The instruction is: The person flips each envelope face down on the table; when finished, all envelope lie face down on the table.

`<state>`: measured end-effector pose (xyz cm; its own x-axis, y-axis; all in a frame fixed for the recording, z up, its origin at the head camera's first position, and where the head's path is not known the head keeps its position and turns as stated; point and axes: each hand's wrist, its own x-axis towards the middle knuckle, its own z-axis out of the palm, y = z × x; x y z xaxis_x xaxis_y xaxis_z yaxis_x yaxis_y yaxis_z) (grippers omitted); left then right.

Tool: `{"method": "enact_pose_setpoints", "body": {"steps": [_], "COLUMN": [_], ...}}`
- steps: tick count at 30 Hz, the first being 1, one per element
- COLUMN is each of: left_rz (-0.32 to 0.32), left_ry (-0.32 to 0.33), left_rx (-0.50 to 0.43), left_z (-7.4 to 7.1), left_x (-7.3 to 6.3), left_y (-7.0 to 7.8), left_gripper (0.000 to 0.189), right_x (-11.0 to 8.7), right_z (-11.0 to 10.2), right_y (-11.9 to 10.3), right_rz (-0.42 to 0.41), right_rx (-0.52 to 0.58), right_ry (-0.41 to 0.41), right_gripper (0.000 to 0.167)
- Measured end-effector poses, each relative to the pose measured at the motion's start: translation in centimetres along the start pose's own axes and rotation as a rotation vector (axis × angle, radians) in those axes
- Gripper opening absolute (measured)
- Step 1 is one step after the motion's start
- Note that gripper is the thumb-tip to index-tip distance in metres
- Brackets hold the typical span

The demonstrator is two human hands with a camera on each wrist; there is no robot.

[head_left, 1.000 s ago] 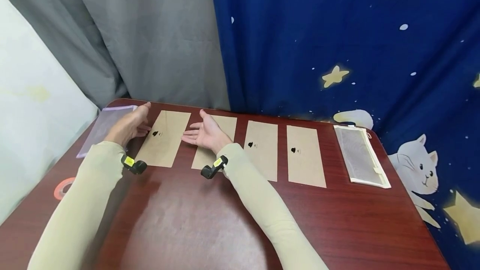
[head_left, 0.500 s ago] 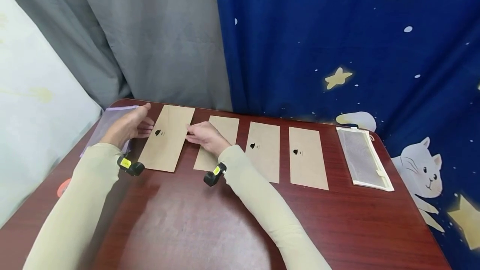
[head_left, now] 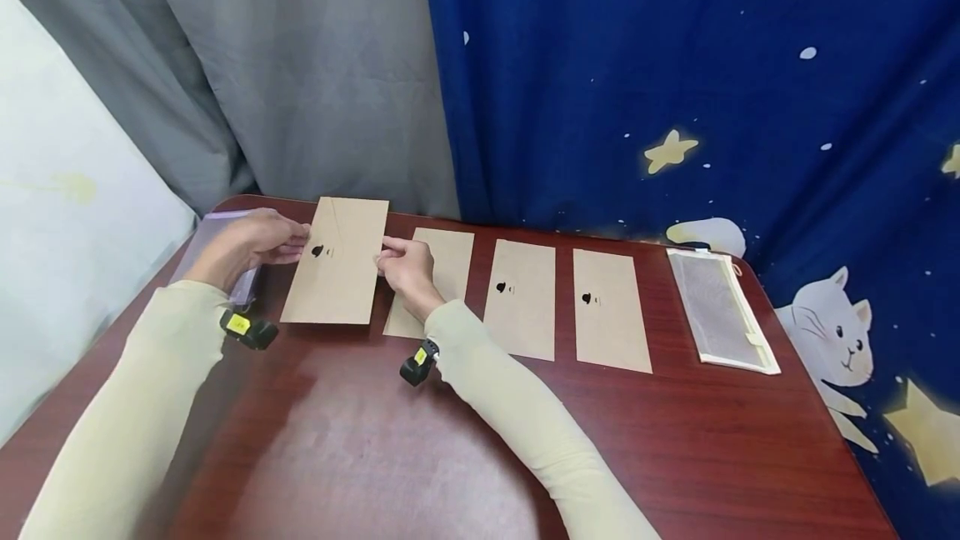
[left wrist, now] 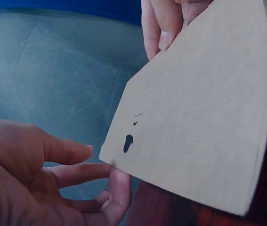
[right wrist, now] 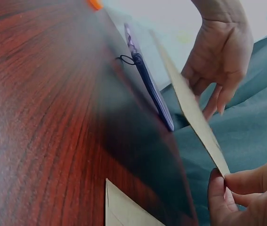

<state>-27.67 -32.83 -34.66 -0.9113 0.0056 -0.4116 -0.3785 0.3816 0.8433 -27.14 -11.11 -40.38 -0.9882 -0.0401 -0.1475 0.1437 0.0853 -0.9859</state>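
The right grip (head_left: 408,269) is grasping the right edge of a kraft-paper envelope (head_left: 337,273), which we see pinched between thumb and fingers. The left grip (head_left: 258,244) is loose: its fingers sit at the envelope's left edge, and in the left wrist view we find its thumb apart from the paper. We see the envelope held clear of the worktop (head_left: 675,432), toward its far left part, tilted in the right wrist view and bearing a black bowler-hat print (head_left: 317,251).

To its right we count a second envelope (head_left: 450,265), partly hidden by the right hand, then a third envelope (head_left: 528,298) and a fourth envelope (head_left: 613,323), all flat in a row. Farther right lies a white-trimmed mesh zip pouch (head_left: 716,311). At the far left we make out a purple-trimmed mesh pouch (head_left: 212,236), partly behind the left hand. Beyond the worktop we see a grey curtain (head_left: 315,73) on the left and a blue star-patterned curtain (head_left: 570,90) on the right.
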Motion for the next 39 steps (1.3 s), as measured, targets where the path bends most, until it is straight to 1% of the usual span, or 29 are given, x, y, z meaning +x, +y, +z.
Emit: {"method": "enact_pose_setpoints", "body": {"steps": [3, 5, 8, 11, 13, 15, 17, 18, 20, 22, 24, 25, 26, 28, 30, 31, 32, 34, 37, 39], "left_rz": [0.03, 0.048, 0.048, 0.039, 0.031, 0.033, 0.038, 0.042, 0.05, 0.054, 0.054, 0.054, 0.052, 0.049, 0.058, 0.063, 0.069, 0.081, 0.083, 0.082], "left_ry": [0.028, 0.039, 0.029, 0.012, -0.002, -0.018, -0.042, -0.053, -0.071, -0.076, -0.077, -0.077, -0.079, -0.074, -0.057, -0.044, -0.029, 0.004, 0.024, 0.027], "left_rx": [-0.002, -0.02, -0.055, -0.051, -0.034, -0.019, -0.02, -0.016, -0.009, -0.005, 0.0, 0.003, 0.006, 0.022, 0.052, 0.069, 0.086, 0.118, 0.124, 0.112], "left_z": [-0.4, -0.6, -1.1, -1.4, -1.5, -1.5, -1.5, -1.5, -1.4, -1.4, -1.3, -1.2, -1.2, -1.1, -1.1, -1.1, -1.2, -1.2, -1.0, -0.8], "left_x": [-0.3, -0.6, -0.8, -1.1, -1.4, -1.6, -1.8, -1.9, -2.0, -2.1, -2.1, -2.1, -2.1, -2.2, -2.3, -2.4, -2.6, -2.8, -3.1, -3.3], "left_y": [0.1, 0.3, 0.6, 1.1, 1.6, 1.9, 2.3, 2.5, 2.8, 3.1, 3.3, 3.5, 3.6, 3.8, 4.1, 4.2, 4.3, 4.6, 4.8, 4.8], "left_gripper": [0.022, 0.019, 0.014, 0.012, 0.015, 0.017, 0.017, 0.017, 0.018, 0.018, 0.017, 0.018, 0.017, 0.017, 0.017, 0.017, 0.017, 0.017, 0.017, 0.017], "right_x": [-0.1, -0.1, -0.1, 0.0, 0.0, 0.0, -0.1, -0.2, -0.6, -1.3, -2.3, -3.0, -3.7, -5.0, -6.1, -6.5, -6.9, -7.2, -7.5, -7.5], "right_z": [0.1, 0.2, 0.4, 0.3, 0.3, 0.2, 0.1, 0.0, -0.2, -0.3, -0.2, 0.0, 0.2, 0.9, 1.8, 2.3, 2.8, 3.7, 4.5, 4.7], "right_y": [0.1, 0.2, 0.4, 0.5, 0.6, 0.6, 0.5, 0.4, -0.1, -0.9, -1.9, -2.6, -3.2, -4.5, -5.6, -6.0, -6.4, -6.8, -6.9, -6.8], "right_rz": [0.007, 0.012, 0.021, 0.025, 0.022, 0.009, -0.044, -0.091, -0.21, -0.342, -0.443, -0.47, -0.489, -0.509, -0.535, -0.541, -0.549, -0.564, -0.549, -0.559], "right_rx": [0.004, 0.006, 0.02, 0.024, 0.025, 0.004, -0.064, -0.109, -0.224, -0.339, -0.435, -0.488, -0.548, -0.691, -0.845, -0.909, -0.966, -1.042, -1.08, -1.109], "right_ry": [-0.006, -0.009, -0.012, -0.016, -0.021, -0.021, -0.006, 0.005, 0.018, 0.02, -0.006, -0.034, -0.057, -0.084, -0.091, -0.078, -0.056, -0.016, 0.01, 0.013], "right_gripper": [0.035, 0.036, 0.037, 0.037, 0.037, 0.034, 0.027, 0.023, 0.019, 0.019, 0.017, 0.017, 0.021, 0.036, 0.047, 0.05, 0.049, 0.042, 0.03, 0.024]}}
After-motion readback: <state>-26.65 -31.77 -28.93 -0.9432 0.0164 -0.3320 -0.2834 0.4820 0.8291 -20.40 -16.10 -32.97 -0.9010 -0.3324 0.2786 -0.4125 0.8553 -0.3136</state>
